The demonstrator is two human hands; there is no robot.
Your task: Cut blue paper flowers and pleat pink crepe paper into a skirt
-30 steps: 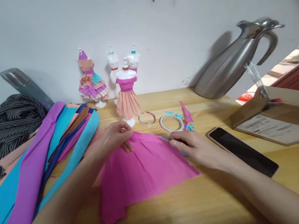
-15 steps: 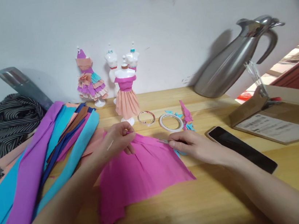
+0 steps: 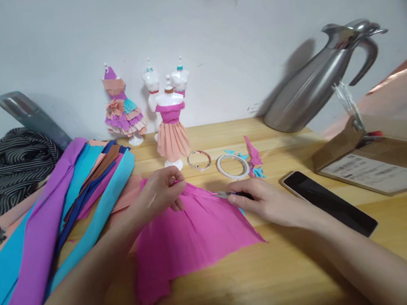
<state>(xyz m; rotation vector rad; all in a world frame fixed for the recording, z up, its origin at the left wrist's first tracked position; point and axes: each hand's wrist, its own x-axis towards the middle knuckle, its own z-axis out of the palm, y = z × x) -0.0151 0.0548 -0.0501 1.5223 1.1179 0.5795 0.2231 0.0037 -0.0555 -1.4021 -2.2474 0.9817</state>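
A wide piece of magenta crepe paper (image 3: 202, 232), gathered along its top edge, hangs over the wooden table. My left hand (image 3: 165, 190) pinches it at the upper edge, fingers closed. In my right hand (image 3: 258, 198) is a pair of scissors (image 3: 221, 194) with dark handles; the blades point left and lie at the paper's upper right edge. Whether the blades are parted is too small to tell. Behind my hands stands a small white mannequin (image 3: 169, 99) in a magenta top and peach pleated skirt.
Coloured crepe strips (image 3: 37, 244) are heaped at left beside a striped cloth (image 3: 13, 162). Beyond my hands lie a tape roll (image 3: 233, 166), a bracelet-like ring (image 3: 199, 160) and scraps (image 3: 252, 151). A phone (image 3: 330, 203), cardboard box (image 3: 381, 164) and steel jug (image 3: 307, 86) occupy the right.
My right hand has shifted slightly left with the scissors, and more of their blades shows over the paper's edge. My left hand keeps its pinch in nearly the same place.
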